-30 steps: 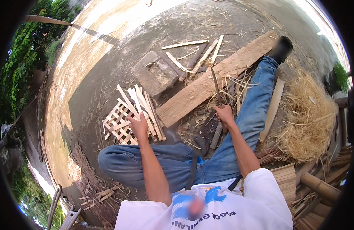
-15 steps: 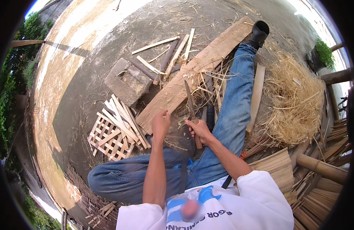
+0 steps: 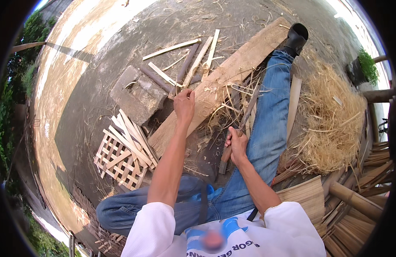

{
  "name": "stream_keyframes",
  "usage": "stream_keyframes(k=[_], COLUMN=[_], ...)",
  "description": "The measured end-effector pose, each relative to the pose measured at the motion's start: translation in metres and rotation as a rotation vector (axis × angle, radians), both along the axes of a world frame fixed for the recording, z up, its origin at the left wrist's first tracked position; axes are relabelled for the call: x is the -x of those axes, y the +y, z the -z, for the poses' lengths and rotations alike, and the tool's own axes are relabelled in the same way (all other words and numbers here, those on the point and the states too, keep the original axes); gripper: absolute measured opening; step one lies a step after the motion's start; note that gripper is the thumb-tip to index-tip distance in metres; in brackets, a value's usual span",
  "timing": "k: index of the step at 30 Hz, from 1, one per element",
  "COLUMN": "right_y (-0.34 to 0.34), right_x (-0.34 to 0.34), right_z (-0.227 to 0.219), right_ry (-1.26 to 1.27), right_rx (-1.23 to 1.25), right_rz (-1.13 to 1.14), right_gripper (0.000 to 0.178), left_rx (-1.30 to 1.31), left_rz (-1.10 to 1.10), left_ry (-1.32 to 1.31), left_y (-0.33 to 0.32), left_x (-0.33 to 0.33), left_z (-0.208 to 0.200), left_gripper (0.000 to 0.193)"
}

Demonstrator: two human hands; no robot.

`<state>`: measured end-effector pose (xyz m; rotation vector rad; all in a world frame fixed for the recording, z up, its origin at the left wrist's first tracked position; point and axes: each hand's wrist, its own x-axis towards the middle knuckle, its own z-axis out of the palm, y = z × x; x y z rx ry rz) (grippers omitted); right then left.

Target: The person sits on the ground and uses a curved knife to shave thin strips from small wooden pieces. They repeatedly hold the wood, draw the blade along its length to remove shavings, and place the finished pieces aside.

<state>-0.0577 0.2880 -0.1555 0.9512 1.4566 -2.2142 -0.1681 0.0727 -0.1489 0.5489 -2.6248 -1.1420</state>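
One knife (image 3: 249, 111) seems idle, clasped by the right hand (image 3: 237, 146), as the left hand (image 3: 184, 107), grip unclear, has reached over the plank's (image 3: 244, 60) left edge.

left arm (image 3: 167, 165) stretched pretty straight toward the far side, left hand (image 3: 184, 106) out there kinda loose and half-curled, right arm (image 3: 260, 186) angled in leftward, right hand (image 3: 236, 146) nearer, basically curled into a snug grip
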Motion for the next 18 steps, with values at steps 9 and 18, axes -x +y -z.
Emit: stream_keyframes(k=[9, 18], right_y=[-0.008, -0.005], right_x=[0.008, 0.011], right_z=[-0.005, 0.001], right_ry=[0.038, 0.009], right_rx=[-0.149, -0.106], right_rz=[-0.118, -0.079], right_gripper=[0.029, 0.027], left_rx=[0.066, 0.283], left_rz=[0.004, 0.058], left_ry=[-0.186, -0.328], left_y=[0.001, 0.011], left_x=[0.103, 0.141], left_z=[0.067, 0.089], left_gripper=[0.02, 0.02])
